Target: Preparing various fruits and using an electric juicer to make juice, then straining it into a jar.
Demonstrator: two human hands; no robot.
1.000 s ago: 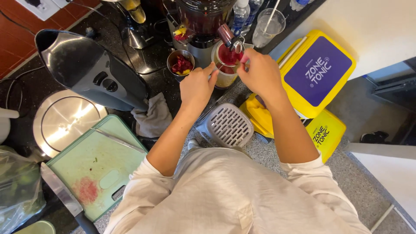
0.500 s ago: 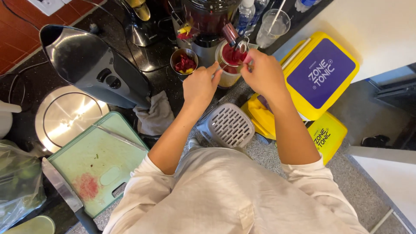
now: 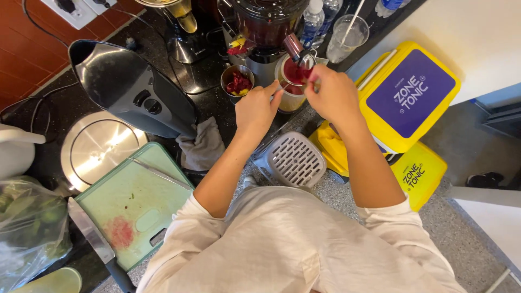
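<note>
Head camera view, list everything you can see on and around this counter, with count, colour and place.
strainer: one, metal, holding red pulp, on the cup at the top centre
cup: one, pale, under the strainer
small bowl: one, steel, red pieces inside, left of the cup
blender: one, dark jar, behind the cup
glass: one, clear, with a straw, top right
juicer: one, black and grey, upper left
cloth: one, grey, beside the juicer
round lid: one, steel, left
cutting board: one, pale green, red stain, lower left
knife: one, along the board's edge
plastic bag: one, clear, greens inside, far left
yellow bins: two, right
grey basket: one, centre, on the floor
left hand: on the cup
right hand: at the strainer
</note>
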